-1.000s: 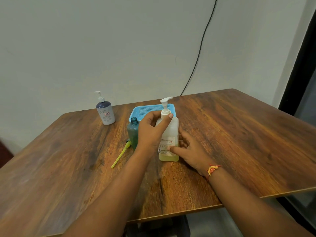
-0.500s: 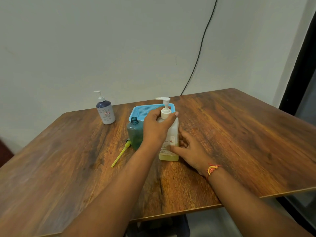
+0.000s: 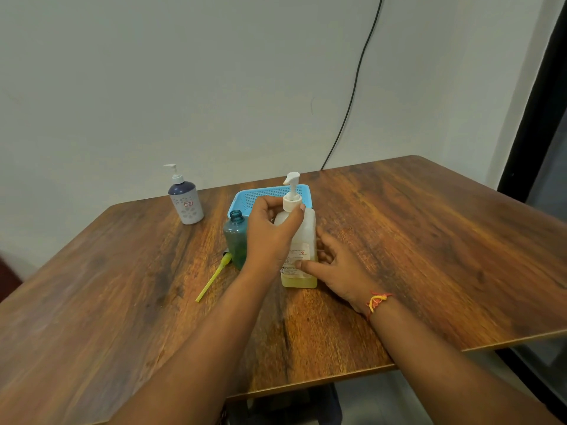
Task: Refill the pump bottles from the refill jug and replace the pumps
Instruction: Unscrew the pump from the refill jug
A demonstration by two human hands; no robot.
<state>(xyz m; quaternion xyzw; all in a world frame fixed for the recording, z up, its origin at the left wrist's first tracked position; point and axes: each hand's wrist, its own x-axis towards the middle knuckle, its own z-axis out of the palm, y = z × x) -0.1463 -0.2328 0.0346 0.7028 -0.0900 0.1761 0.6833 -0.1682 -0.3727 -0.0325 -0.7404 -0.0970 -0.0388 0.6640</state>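
From the head camera, a yellow bottle (image 3: 303, 237), pale and boxy with yellow liquid low in it, stands upright near the middle of the wooden table (image 3: 429, 240). A white pump (image 3: 291, 193) sits in its neck, with the spout turned toward the left. The left hand (image 3: 271, 231) comes in over the bottle's shoulder, and its thumb and fingers are curled round the pump's collar, gripping it. The right hand (image 3: 337, 265) holds the bottle low on its right side, with the thumb laid across the label on the front and the fingers bent against the side wall. A red and yellow thread band (image 3: 379, 300) circles that wrist. Just left of the yellow bottle and partly hidden by the left hand stands a teal bottle (image 3: 234, 240), upright, its neck open with no pump in it. A yellow tube (image 3: 213, 279) lies flat on the table at the teal bottle's foot, slanting toward the near left; its upper end is hard to make out. A blue basket (image 3: 245, 199) sits right behind both bottles. Farther left, well apart, a purple bottle (image 3: 185, 204) stands with its own white pump fitted. A black cable (image 3: 352, 93) runs down the wall behind the table.
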